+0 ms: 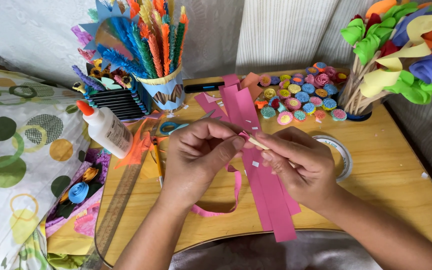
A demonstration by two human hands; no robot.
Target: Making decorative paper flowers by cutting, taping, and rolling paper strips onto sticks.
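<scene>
Nearest us, our left hand (201,152) and right hand (296,162) meet fingertip to fingertip, both pinched on the end of a pink strip (226,202) wound at a thin stick (258,143); the strip's tail loops down below the left wrist. It looks light, floppy and easily creased, so we judge it best held right at the coil. More strips (268,200) lie under the right hand.

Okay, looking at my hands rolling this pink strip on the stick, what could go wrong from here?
The thin pink paper strip dangles loose below the left hand; it could snag or tear. The right hand pinches the slim wooden stick near its tip, so the coil may slip off. The white glue bottle with orange cap leans near the tray edge and might topple.
</scene>
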